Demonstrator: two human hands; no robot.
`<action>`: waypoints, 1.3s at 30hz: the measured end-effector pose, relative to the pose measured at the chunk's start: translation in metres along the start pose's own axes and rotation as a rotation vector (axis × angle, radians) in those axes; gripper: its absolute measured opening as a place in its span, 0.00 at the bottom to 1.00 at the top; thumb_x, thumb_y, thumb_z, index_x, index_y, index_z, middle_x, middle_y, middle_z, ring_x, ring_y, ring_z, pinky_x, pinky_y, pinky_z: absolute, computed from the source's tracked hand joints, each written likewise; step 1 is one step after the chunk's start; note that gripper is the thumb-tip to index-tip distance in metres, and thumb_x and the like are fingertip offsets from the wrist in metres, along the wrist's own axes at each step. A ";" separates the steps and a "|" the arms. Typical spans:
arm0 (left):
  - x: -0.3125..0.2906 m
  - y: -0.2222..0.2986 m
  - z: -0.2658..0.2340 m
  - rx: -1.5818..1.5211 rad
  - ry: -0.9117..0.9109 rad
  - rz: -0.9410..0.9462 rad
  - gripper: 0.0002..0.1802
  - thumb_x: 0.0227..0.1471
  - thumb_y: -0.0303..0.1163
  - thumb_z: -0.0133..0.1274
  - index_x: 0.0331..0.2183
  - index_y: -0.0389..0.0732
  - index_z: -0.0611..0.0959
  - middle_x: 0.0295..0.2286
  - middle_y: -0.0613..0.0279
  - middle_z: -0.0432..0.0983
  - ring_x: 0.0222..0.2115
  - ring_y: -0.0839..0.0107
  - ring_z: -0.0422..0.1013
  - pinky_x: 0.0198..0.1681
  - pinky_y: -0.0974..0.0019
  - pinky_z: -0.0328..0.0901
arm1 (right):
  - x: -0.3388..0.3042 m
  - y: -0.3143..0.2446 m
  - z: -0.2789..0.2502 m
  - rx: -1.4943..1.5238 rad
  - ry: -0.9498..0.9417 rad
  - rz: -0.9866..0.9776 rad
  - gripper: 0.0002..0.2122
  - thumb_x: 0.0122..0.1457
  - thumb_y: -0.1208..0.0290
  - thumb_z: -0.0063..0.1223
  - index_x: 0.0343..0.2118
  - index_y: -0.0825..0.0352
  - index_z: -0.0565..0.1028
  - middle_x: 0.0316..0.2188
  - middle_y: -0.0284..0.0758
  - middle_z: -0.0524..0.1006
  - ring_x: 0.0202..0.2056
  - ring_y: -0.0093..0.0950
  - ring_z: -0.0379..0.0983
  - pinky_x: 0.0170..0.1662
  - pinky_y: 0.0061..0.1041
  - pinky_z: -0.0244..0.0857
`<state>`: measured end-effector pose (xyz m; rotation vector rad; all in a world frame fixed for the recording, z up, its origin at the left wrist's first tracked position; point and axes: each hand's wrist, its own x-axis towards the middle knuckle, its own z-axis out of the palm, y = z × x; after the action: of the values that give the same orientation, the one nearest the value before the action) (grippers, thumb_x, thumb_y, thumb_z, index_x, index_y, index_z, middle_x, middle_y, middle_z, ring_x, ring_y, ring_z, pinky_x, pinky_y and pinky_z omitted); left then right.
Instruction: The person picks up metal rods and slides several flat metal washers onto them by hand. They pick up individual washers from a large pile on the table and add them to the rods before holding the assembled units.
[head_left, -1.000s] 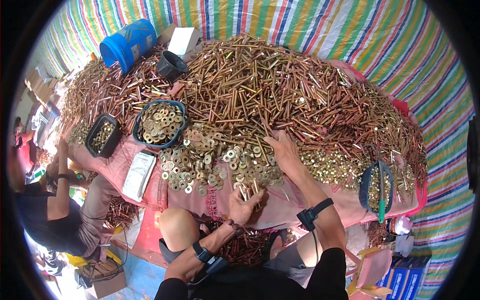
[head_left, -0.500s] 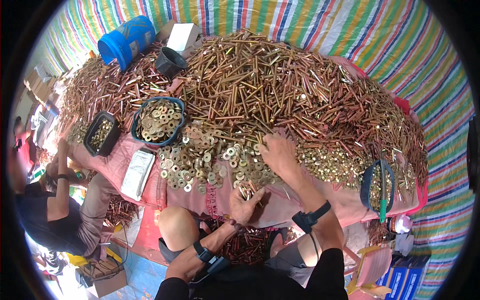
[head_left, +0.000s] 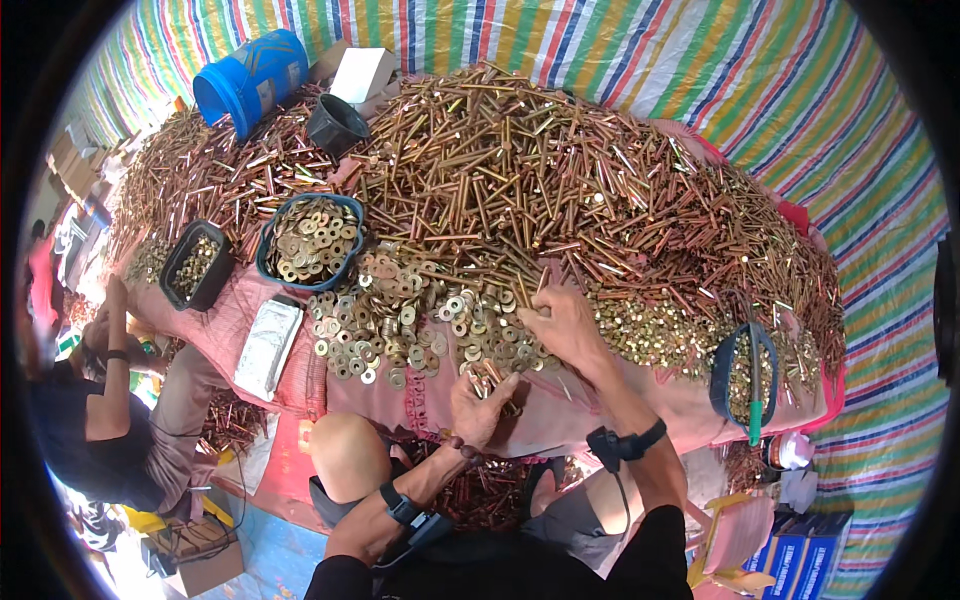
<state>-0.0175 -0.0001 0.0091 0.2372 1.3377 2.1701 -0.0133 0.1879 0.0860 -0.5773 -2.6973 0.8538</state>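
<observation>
Brass-coloured bolts (head_left: 487, 379) sit bunched in our half-curled left hand (head_left: 476, 412), lower centre of the frame. Our right hand (head_left: 566, 326) is nearly closed beside the washers (head_left: 485, 325); we cannot tell what it holds. A loosened left grip could spill bolts.

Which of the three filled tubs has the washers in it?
The blue-rimmed tub, the middle one, just up and left of the loose washers. It alone holds flat rings; the black tub and the far-right tub hold small brassy pieces.
</observation>
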 end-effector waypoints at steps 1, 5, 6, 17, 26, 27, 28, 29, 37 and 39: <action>0.001 0.002 0.002 -0.010 -0.010 0.011 0.07 0.54 0.26 0.65 0.34 0.39 0.82 0.28 0.70 0.79 0.27 0.83 0.72 0.31 0.77 0.67 | -0.006 -0.004 -0.010 0.114 -0.112 0.021 0.13 0.52 0.64 0.60 0.32 0.70 0.82 0.26 0.49 0.77 0.28 0.42 0.76 0.36 0.39 0.70; 0.005 -0.008 -0.001 -0.063 -0.030 0.038 0.12 0.53 0.23 0.65 0.39 0.38 0.80 0.31 0.67 0.81 0.30 0.80 0.75 0.36 0.73 0.72 | -0.033 0.007 0.003 0.257 -0.442 -0.055 0.16 0.59 0.60 0.60 0.39 0.71 0.82 0.26 0.44 0.79 0.27 0.29 0.77 0.30 0.31 0.70; 0.005 -0.007 -0.002 -0.060 -0.030 0.038 0.12 0.53 0.23 0.65 0.39 0.38 0.80 0.31 0.67 0.81 0.30 0.80 0.75 0.36 0.73 0.72 | -0.040 -0.012 -0.006 0.434 -0.637 0.225 0.19 0.65 0.58 0.54 0.46 0.71 0.79 0.28 0.41 0.81 0.27 0.25 0.78 0.26 0.27 0.70; 0.006 0.005 0.000 0.056 -0.111 -0.042 0.09 0.54 0.22 0.63 0.37 0.35 0.80 0.30 0.60 0.82 0.28 0.74 0.78 0.31 0.69 0.74 | 0.006 0.054 0.018 -0.123 0.119 -0.148 0.12 0.58 0.76 0.55 0.46 0.66 0.79 0.38 0.41 0.75 0.40 0.40 0.75 0.43 0.38 0.69; 0.003 -0.001 -0.007 0.051 -0.092 -0.012 0.08 0.54 0.23 0.62 0.36 0.37 0.79 0.28 0.66 0.80 0.25 0.77 0.76 0.29 0.72 0.72 | 0.029 0.052 -0.023 -0.020 0.470 -0.179 0.07 0.58 0.76 0.56 0.39 0.66 0.78 0.36 0.41 0.77 0.39 0.37 0.74 0.39 0.36 0.73; 0.002 0.002 -0.004 0.051 -0.093 -0.011 0.08 0.54 0.23 0.62 0.36 0.37 0.79 0.28 0.66 0.80 0.25 0.77 0.76 0.29 0.72 0.72 | 0.028 0.053 -0.028 -0.321 0.470 -0.336 0.06 0.58 0.77 0.54 0.39 0.66 0.77 0.37 0.42 0.76 0.39 0.37 0.73 0.39 0.38 0.73; 0.001 0.005 0.000 0.031 -0.081 -0.017 0.08 0.55 0.23 0.62 0.36 0.37 0.78 0.27 0.66 0.80 0.25 0.78 0.75 0.29 0.72 0.72 | 0.028 0.055 -0.027 -0.471 0.342 -0.299 0.07 0.56 0.77 0.53 0.38 0.65 0.78 0.35 0.43 0.74 0.39 0.39 0.73 0.35 0.40 0.72; 0.000 0.007 0.002 0.012 -0.068 -0.023 0.08 0.55 0.23 0.62 0.36 0.37 0.78 0.27 0.66 0.79 0.25 0.78 0.75 0.29 0.72 0.72 | 0.029 0.063 -0.021 -0.471 0.343 -0.300 0.07 0.56 0.77 0.53 0.38 0.65 0.78 0.35 0.43 0.74 0.39 0.39 0.73 0.35 0.40 0.72; 0.002 -0.002 -0.003 0.063 -0.099 0.015 0.08 0.56 0.24 0.62 0.36 0.37 0.78 0.27 0.66 0.79 0.25 0.78 0.75 0.28 0.72 0.71 | 0.035 0.082 -0.004 -0.556 0.122 -0.331 0.12 0.46 0.79 0.62 0.36 0.62 0.80 0.32 0.39 0.70 0.39 0.42 0.69 0.38 0.42 0.68; 0.001 -0.003 -0.001 0.048 -0.096 0.036 0.08 0.56 0.24 0.62 0.36 0.37 0.78 0.26 0.66 0.79 0.25 0.78 0.75 0.28 0.72 0.71 | 0.028 0.082 -0.016 -0.353 0.361 -0.311 0.05 0.54 0.77 0.57 0.34 0.66 0.80 0.34 0.44 0.72 0.39 0.43 0.71 0.38 0.40 0.71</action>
<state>-0.0177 0.0009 0.0061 0.3814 1.3419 2.1296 -0.0083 0.2696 0.0528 -0.3236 -2.5129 0.1720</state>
